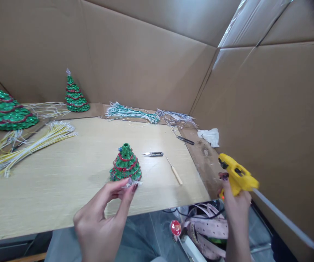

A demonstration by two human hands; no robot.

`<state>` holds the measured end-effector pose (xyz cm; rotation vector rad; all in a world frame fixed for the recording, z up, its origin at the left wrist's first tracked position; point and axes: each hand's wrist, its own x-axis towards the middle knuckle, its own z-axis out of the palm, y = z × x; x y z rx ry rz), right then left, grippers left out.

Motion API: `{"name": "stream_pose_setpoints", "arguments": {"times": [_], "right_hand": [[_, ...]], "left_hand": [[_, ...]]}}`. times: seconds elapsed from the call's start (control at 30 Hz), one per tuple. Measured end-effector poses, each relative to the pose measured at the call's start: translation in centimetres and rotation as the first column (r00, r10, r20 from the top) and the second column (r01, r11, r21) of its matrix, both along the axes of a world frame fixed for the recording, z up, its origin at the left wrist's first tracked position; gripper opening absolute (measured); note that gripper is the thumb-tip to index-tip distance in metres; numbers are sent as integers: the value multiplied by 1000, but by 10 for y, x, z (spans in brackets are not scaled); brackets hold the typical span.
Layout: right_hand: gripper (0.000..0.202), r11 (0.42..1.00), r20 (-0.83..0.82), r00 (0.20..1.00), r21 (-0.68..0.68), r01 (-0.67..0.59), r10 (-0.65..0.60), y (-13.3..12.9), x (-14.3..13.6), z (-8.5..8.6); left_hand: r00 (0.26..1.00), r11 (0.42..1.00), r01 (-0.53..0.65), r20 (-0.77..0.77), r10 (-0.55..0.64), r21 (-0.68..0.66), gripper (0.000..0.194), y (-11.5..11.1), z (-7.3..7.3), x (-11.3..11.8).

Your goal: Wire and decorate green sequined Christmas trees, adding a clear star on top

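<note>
Two-handed, pinched a clear piece (129, 184) in left hand (102, 215) near green tree (125, 163); clutched yellow glue gun (240, 175) in right hand (236, 205).

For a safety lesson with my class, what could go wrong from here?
The left hand pinches a small clear piece, which could slip. The glue gun in the right hand, if hot, might burn skin. The awl lies with its point bare near the snips, so reaching for them could mean a prick.
</note>
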<state>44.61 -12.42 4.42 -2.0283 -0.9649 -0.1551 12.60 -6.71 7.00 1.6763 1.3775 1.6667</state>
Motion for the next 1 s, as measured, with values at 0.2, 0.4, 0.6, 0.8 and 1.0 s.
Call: {"name": "stream_pose_setpoints", "arguments": {"times": [0.2,0.4,0.6,0.8,1.0], "right_hand": [[49,969,263,962,-212,129,-71,16,57,-26],[68,977,407,912,-208,35,54,20,66,-29],[47,988,498,859,-139,-60,122,31,36,-16],[27,929,505,787,-287,-234,355,61,-17,3],[18,781,454,706,-584,-224,543,138,-17,67]], "left_hand": [[995,999,-28,94,31,-40,12,6,2,-12],[988,997,-64,136,69,-36,11,8,5,-17],[981,994,-95,164,102,-48,9,6,7,-23],[972,994,-97,211,106,-54,13,6,7,-33],[954,984,-159,247,173,-77,21,7,6,-44]]}}
